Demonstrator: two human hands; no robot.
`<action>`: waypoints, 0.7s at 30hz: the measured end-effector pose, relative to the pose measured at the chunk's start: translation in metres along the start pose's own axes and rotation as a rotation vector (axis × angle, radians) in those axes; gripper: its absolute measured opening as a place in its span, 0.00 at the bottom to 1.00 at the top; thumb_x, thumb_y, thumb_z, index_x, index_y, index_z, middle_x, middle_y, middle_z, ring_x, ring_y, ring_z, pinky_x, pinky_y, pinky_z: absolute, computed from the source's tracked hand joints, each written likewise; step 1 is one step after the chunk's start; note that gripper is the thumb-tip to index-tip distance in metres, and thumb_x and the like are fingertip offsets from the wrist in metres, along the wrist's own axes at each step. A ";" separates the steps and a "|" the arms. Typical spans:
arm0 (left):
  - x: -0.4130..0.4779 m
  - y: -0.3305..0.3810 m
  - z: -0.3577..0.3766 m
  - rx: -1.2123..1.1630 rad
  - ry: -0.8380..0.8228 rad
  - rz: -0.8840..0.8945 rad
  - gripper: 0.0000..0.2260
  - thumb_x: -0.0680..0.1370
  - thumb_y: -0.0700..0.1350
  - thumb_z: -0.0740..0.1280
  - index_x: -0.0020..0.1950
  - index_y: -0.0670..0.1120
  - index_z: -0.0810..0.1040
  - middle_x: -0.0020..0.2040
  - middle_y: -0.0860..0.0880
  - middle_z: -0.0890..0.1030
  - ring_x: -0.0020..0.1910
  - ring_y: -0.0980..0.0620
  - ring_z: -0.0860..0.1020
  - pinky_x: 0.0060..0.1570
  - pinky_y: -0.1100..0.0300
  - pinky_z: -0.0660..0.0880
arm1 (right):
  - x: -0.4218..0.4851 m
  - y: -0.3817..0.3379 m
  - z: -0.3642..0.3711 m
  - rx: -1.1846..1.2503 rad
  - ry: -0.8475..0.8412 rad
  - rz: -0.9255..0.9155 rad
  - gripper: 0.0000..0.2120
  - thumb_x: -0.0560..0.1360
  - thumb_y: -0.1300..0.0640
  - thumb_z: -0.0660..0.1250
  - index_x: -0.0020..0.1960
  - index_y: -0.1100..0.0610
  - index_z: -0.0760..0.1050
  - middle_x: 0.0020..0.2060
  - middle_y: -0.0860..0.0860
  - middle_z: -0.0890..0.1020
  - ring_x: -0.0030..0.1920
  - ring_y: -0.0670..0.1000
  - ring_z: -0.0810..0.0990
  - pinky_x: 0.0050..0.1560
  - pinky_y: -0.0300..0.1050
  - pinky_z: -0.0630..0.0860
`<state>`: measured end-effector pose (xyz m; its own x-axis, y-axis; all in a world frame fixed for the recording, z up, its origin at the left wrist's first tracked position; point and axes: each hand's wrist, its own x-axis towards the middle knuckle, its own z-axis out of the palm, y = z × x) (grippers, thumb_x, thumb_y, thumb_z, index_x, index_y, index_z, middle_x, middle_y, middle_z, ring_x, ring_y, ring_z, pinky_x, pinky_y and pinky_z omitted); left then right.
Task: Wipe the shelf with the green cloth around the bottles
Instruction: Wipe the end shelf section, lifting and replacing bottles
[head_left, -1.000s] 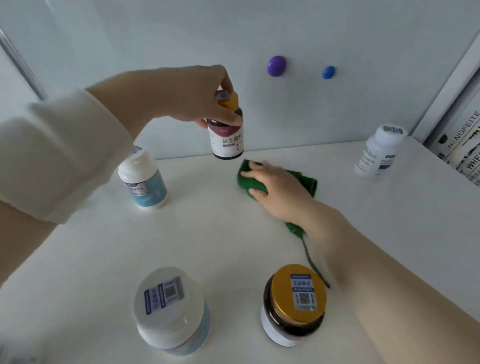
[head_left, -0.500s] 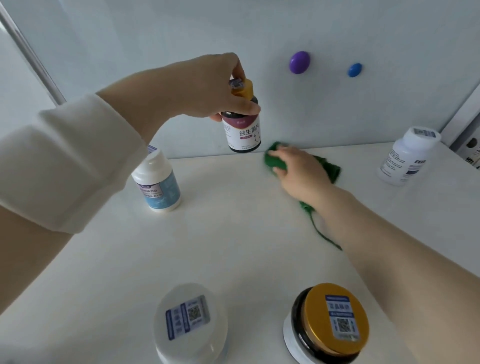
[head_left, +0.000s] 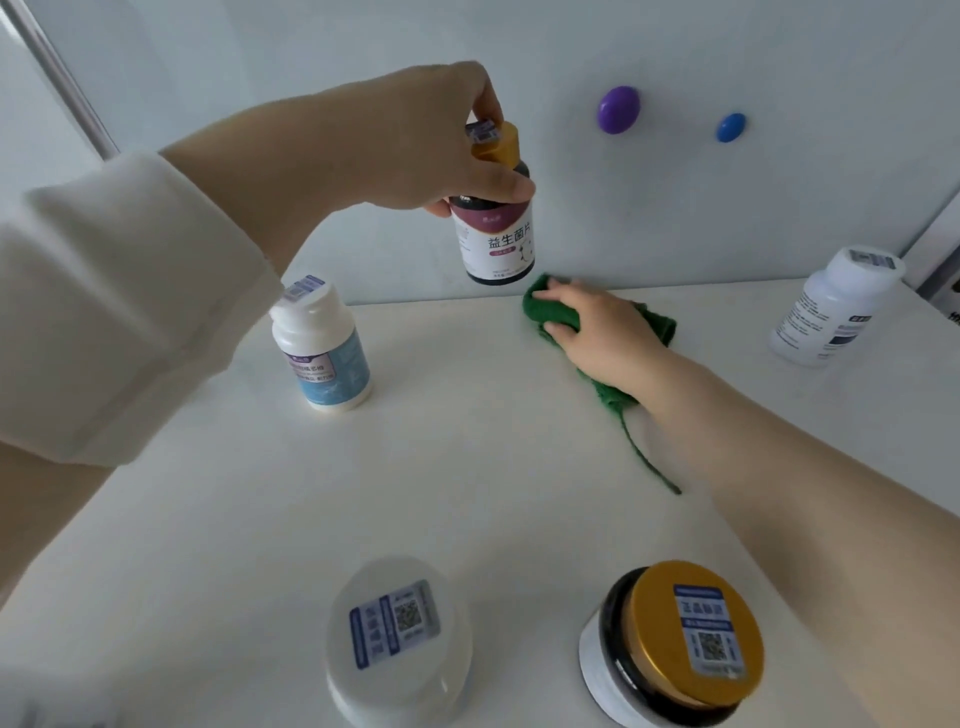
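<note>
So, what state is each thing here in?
dark bottle: lifted, capped
left hand: grips dark bottle's top
green cloth: bunched, on shelf
right hand: grips green cloth
blue-label bottle: upright, capped
white bottle: upright, capped
gold-lidded jar: standing, lid on
white-lidded jar: standing, lid on

The cloth (head_left: 550, 312) is deep green, with a loose green thread trailing over the white shelf (head_left: 467, 467). The raised bottle (head_left: 496, 234) is almost black, with a yellow cap and a white label with a maroon band on top and maroon characters. The short bottle (head_left: 324, 353) is white with a pale blue label. The far bottle (head_left: 836, 306) is white with dark print. The white-lidded jar (head_left: 397, 654) and the gold-lidded jar (head_left: 675, 649), black beneath its lid, both carry blue-and-white code stickers. On the pale grey wall (head_left: 311, 62) sit a purple magnet (head_left: 617, 109) and a blue magnet (head_left: 731, 127). The sleeve (head_left: 119, 312) is cream.
</note>
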<state>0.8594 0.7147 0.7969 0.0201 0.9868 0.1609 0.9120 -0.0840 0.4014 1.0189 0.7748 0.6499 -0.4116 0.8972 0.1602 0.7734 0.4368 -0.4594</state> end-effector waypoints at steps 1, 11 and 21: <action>-0.002 0.000 -0.001 0.008 0.015 0.010 0.23 0.71 0.58 0.67 0.62 0.49 0.68 0.52 0.51 0.73 0.37 0.56 0.76 0.39 0.62 0.73 | 0.001 -0.012 0.006 0.011 -0.045 -0.053 0.20 0.78 0.57 0.60 0.69 0.51 0.66 0.73 0.47 0.62 0.74 0.48 0.58 0.72 0.42 0.53; -0.008 0.011 0.018 0.068 -0.092 0.060 0.23 0.72 0.55 0.67 0.62 0.47 0.67 0.52 0.50 0.72 0.45 0.48 0.73 0.31 0.64 0.67 | -0.055 -0.029 -0.011 0.280 -0.616 -0.365 0.22 0.73 0.63 0.66 0.65 0.47 0.71 0.66 0.34 0.66 0.68 0.30 0.55 0.64 0.19 0.47; -0.029 0.023 0.069 0.087 -0.311 0.087 0.22 0.73 0.51 0.69 0.62 0.45 0.67 0.50 0.48 0.71 0.46 0.48 0.70 0.34 0.65 0.65 | -0.064 0.037 -0.032 -0.041 0.116 0.338 0.20 0.78 0.58 0.56 0.70 0.53 0.65 0.68 0.55 0.69 0.65 0.57 0.69 0.65 0.46 0.62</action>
<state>0.9079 0.6939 0.7389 0.2108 0.9727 -0.0973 0.9328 -0.1704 0.3175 1.0895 0.7353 0.6503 -0.0736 0.9918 0.1046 0.8763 0.1144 -0.4679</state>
